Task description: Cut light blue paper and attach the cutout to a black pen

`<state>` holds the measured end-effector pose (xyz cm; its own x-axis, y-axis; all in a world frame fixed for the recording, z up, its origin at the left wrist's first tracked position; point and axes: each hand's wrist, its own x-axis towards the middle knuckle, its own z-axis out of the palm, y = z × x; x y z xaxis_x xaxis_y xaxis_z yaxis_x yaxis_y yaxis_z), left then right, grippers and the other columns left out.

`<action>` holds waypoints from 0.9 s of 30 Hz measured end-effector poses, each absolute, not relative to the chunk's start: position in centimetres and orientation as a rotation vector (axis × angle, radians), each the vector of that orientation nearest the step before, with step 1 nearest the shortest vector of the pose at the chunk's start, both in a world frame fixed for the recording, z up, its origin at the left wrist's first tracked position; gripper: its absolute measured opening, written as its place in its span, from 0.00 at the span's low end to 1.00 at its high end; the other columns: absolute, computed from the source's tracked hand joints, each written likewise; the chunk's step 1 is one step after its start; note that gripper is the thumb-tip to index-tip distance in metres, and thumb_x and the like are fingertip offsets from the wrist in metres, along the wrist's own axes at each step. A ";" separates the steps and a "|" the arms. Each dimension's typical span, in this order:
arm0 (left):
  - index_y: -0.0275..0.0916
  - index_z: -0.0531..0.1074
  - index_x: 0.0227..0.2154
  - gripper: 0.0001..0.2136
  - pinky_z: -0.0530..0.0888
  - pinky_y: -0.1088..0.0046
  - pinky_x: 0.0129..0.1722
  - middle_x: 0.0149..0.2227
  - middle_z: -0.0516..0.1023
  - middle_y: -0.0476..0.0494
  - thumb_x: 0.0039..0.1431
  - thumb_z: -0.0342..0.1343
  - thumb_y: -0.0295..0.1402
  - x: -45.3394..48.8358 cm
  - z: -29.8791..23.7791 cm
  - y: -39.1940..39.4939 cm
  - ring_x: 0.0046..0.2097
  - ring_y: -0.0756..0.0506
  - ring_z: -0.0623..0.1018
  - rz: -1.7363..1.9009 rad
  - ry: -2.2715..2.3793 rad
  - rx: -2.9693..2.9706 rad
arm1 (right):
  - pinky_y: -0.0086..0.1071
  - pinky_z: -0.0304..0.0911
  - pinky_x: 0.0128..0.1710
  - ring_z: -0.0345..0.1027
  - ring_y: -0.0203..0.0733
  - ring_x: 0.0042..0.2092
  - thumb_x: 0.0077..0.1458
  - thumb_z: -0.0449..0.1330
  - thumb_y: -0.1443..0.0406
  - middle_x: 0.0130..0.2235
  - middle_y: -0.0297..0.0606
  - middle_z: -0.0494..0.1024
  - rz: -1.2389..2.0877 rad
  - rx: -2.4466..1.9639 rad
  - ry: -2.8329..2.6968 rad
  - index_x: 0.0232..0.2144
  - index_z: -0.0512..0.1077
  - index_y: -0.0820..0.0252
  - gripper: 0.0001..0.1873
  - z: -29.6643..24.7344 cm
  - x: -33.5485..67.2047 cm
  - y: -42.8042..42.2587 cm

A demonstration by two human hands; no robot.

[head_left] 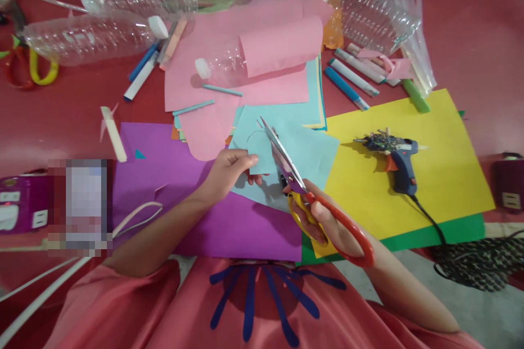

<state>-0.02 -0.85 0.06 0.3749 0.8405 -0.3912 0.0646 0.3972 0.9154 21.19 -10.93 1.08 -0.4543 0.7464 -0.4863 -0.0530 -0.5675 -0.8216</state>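
Note:
My left hand (233,169) pinches a small piece of light blue paper (260,155) between thumb and fingers; a curved line shows near its top. My right hand (323,212) is closed around the handles of a pair of scissors (286,161), one handle red and the other yellow. Slightly apart, the blades point up and away from me at the right edge of the held piece. A larger light blue sheet (311,144) lies under the blades. Behind it, a plastic bottle partly wrapped in pink paper (282,46) rests on its side.
Purple paper (245,223) lies in front of me, with a yellow sheet (450,174) at the right. On the yellow sheet sits a glue gun (403,158) with its cord. Clear bottles (90,38) and markers (354,77) lie further back. A second pair of scissors (30,68) is far left.

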 end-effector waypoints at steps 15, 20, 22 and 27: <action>0.38 0.65 0.15 0.14 0.68 0.77 0.17 0.17 0.73 0.49 0.48 0.57 0.40 0.0 0.9 -0.3 0.18 0.53 0.72 0.709 1.145 0.954 | 0.24 0.38 0.15 0.41 0.24 0.17 0.58 0.53 0.38 0.24 0.22 0.53 2.068 -1.218 -1.007 0.50 0.64 0.55 0.32 1.7 21.5 -10.5; 0.39 0.62 0.14 0.14 0.67 0.78 0.16 0.16 0.72 0.50 0.46 0.57 0.39 0.0 1.1 -0.1 0.18 0.53 0.70 0.755 1.152 0.933 | 0.23 0.38 0.15 0.41 0.23 0.17 0.57 0.53 0.38 0.24 0.22 0.54 2.080 -1.208 -0.995 0.50 0.64 0.54 0.32 1.5 21.6 -10.5; 0.38 0.64 0.14 0.14 0.66 0.78 0.16 0.16 0.71 0.50 0.46 0.57 0.39 0.0 1.0 -0.1 0.18 0.53 0.70 0.771 1.151 0.931 | 0.23 0.38 0.14 0.41 0.23 0.17 0.57 0.53 0.38 0.24 0.22 0.54 2.084 -1.204 -0.996 0.50 0.64 0.54 0.32 1.5 21.6 -10.5; 0.36 0.71 0.17 0.11 0.68 0.77 0.16 0.18 0.75 0.48 0.47 0.58 0.38 -0.2 0.7 0.1 0.18 0.52 0.71 0.790 1.185 0.918 | 0.22 0.38 0.14 0.42 0.22 0.17 0.57 0.54 0.39 0.24 0.22 0.55 2.066 -1.214 -1.018 0.50 0.64 0.55 0.31 1.6 21.6 -10.6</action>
